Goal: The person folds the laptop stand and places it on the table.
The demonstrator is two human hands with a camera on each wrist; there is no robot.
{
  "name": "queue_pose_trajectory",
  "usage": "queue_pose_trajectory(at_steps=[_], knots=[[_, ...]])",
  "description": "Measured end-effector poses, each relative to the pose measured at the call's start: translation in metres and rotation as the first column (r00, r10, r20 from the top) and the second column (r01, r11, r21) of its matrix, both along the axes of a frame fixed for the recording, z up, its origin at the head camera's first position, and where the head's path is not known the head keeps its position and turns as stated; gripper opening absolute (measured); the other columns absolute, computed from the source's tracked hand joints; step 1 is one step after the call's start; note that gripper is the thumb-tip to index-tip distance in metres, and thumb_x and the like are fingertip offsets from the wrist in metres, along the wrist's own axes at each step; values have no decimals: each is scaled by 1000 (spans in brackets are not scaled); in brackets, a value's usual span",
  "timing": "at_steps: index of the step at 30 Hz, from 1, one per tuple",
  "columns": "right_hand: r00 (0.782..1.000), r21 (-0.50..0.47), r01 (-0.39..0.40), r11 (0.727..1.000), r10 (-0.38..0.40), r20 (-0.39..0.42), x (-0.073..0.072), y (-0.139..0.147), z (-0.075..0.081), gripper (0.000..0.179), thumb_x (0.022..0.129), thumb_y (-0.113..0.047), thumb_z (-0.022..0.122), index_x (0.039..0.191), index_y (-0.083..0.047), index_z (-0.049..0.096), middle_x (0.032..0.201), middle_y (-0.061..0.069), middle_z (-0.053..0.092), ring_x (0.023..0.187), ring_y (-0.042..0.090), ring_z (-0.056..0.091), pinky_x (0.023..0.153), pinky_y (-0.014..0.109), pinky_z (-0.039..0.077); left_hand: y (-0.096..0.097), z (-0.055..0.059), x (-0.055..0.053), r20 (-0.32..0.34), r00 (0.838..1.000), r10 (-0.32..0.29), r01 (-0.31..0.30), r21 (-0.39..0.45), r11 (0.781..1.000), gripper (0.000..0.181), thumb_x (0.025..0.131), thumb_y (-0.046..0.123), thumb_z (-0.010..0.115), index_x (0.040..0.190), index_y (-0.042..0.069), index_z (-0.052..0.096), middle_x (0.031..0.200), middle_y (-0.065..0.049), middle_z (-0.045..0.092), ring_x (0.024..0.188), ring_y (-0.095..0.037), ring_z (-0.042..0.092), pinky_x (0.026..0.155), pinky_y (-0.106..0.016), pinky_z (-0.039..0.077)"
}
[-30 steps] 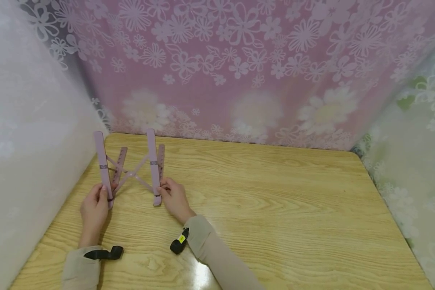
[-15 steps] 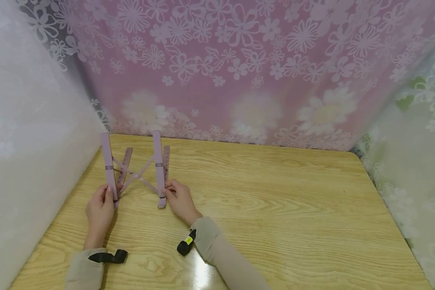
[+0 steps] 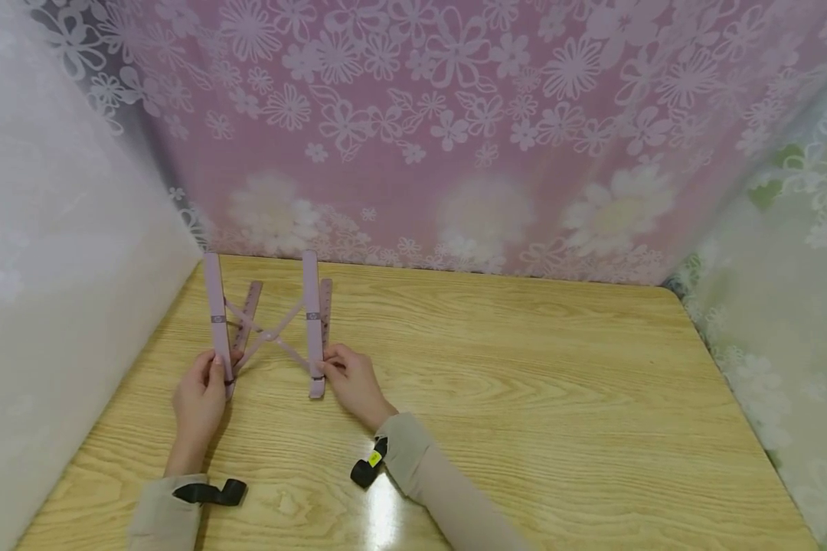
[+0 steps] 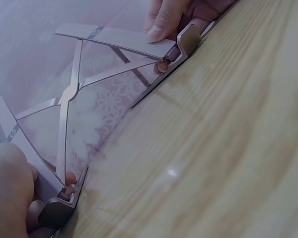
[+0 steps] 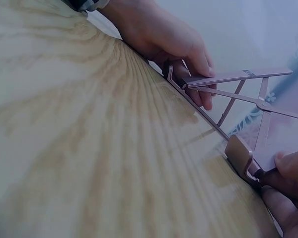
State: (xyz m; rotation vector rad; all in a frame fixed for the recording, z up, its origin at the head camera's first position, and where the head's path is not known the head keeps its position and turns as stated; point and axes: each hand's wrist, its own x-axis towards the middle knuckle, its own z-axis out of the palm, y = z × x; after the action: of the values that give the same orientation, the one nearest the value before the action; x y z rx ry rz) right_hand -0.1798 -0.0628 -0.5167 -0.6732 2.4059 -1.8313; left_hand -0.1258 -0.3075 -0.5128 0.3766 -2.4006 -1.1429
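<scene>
A pinkish folding laptop stand [image 3: 313, 298] stands unfolded at the left of the table, its two slanted arms joined by an X-shaped brace [image 3: 269, 337]. My left hand [image 3: 200, 394] grips the left arm near its front end, thumb on top. On the right arm, my right hand [image 3: 356, 383] pinches the same low part from the outer side. The left wrist view shows the raised front lip [image 4: 187, 40] of one arm beside the right hand's fingers. In the right wrist view the stand's base strips lie along the tabletop, and some fingertips reach under the arms.
The wooden table [image 3: 524, 383] stretches far to the right of the stand. A pink flowered curtain [image 3: 413, 138] hangs behind its back edge. Pale sheets [image 3: 62, 229] close off the left side, and a flowered one [image 3: 792, 367] the right.
Both hands and the laptop stand have shifted steadily to the right across the table. The grip on each arm looks the same, and the stand keeps its unfolded shape.
</scene>
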Motion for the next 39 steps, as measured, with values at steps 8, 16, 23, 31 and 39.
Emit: queue_pose_trajectory(at_steps=[8, 16, 23, 31, 39], knots=[[1000, -4, 3, 1000, -3, -15, 4, 15, 1, 10, 95, -5, 65, 101, 3, 67, 96, 14, 74, 92, 20, 71, 81, 21, 54, 12, -3, 0, -16, 1000, -13, 14, 42, 999, 30, 105, 23, 47, 118, 7, 69, 107, -7, 74, 90, 12, 52, 74, -20, 38], [999, -21, -6, 1000, 7, 47, 7, 30, 4, 9, 94, -2, 65, 102, 3, 66, 99, 14, 73, 95, 22, 70, 84, 21, 53, 25, 0, 2, -36, 998, -54, 56, 43, 998, 29, 105, 21, 48, 116, 5, 70, 107, -9, 74, 87, 8, 54, 72, -18, 39], [1000, 8, -3, 1000, 3, -1, 8, 43, 4, 9, 93, 3, 64, 101, 8, 65, 98, 20, 72, 95, 31, 70, 84, 26, 55, 33, -1, 0, -49, 994, -100, 104, 68, 992, 28, 105, 20, 49, 116, 4, 70, 107, -10, 74, 88, 9, 56, 72, -13, 40], [1000, 21, -5, 1000, 6, -24, 9, 62, 1, 8, 94, -2, 65, 100, 3, 66, 97, 13, 73, 93, 25, 71, 82, 25, 55, 46, 1, -4, -20, 992, -128, 129, 45, 991, 26, 105, 19, 50, 114, 4, 69, 106, -10, 74, 86, -6, 59, 71, -17, 40], [1000, 9, -7, 1000, 8, -25, 11, 82, 0, 8, 95, -5, 66, 101, 1, 66, 98, 13, 74, 92, 19, 71, 81, 25, 55, 60, 2, -7, 5, 985, -171, 170, 44, 984, 26, 104, 16, 50, 118, 3, 67, 107, -13, 73, 86, -17, 61, 68, -15, 41]])
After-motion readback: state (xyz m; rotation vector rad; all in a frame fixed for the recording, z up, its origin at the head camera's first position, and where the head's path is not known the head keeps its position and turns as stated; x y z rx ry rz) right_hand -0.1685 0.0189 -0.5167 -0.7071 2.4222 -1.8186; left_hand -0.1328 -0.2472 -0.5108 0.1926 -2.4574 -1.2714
